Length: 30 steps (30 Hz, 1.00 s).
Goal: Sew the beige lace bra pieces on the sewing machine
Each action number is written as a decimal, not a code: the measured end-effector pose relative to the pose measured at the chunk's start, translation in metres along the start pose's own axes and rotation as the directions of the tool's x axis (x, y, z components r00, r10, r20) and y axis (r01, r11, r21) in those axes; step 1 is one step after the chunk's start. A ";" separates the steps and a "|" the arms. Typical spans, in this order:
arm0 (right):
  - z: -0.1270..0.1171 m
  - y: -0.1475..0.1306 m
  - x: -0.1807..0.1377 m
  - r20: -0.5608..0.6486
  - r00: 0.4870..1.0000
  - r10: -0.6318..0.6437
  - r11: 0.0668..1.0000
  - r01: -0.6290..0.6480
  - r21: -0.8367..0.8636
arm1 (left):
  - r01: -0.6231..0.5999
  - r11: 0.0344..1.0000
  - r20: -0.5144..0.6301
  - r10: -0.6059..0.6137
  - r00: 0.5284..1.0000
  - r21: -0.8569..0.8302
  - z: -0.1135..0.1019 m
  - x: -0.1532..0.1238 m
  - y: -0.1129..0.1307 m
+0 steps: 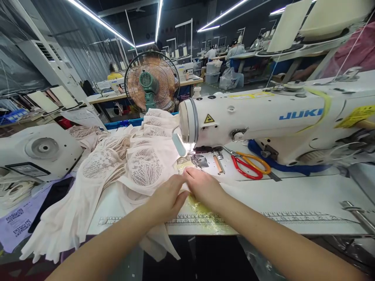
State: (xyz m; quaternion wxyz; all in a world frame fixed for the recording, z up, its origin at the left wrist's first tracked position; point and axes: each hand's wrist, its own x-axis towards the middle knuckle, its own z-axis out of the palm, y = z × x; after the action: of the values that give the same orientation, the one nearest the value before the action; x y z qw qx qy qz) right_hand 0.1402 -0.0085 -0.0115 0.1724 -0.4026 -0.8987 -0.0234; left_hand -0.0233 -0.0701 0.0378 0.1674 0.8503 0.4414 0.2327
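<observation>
My left hand point(166, 197) and my right hand point(203, 186) meet on the edge of a pale pink lace garment point(145, 168) just in front of the presser foot point(195, 158) of a white JUKI sewing machine point(263, 119). Both hands have their fingers curled and pressed together, pinching the fabric edge flat on the white table point(293, 195). A heap of similar lace pieces point(102, 164) spreads to the left of my hands and hangs over the table's front edge.
Red and orange scissors point(249, 164) lie under the machine arm, to the right of the needle. A standing fan point(151, 82) is behind the pile. A second machine bed point(41, 150) sits at left. Paper with QR codes point(17, 222) lies at front left. People work at tables far back.
</observation>
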 end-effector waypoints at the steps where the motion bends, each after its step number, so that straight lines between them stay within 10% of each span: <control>1: 0.001 0.002 0.000 -0.009 1.000 0.005 1.000 -0.005 0.003 | 0.000 1.000 0.056 -0.001 0.998 0.017 0.007 0.014 -0.007; 6: 0.008 0.012 -0.016 -0.028 0.999 -0.037 0.999 0.037 0.000 | 0.006 0.967 0.225 -0.065 0.972 0.255 0.028 0.045 -0.044; 14: 0.006 0.017 -0.068 -0.165 0.979 -0.118 0.993 0.112 -0.043 | -0.090 0.833 0.177 -0.010 0.984 0.545 0.031 0.058 -0.047; 30: 0.002 0.009 -0.072 -0.112 0.991 -0.080 0.996 0.073 -0.059 | 0.025 0.804 0.128 -0.125 0.984 0.594 0.034 0.074 -0.051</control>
State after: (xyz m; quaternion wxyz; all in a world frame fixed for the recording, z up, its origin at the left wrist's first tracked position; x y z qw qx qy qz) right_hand 0.1909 -0.0537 -0.0380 0.2114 -0.3704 -0.9012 -0.0774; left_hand -0.0021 0.0171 0.0029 -0.0608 0.8580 0.5100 0.0080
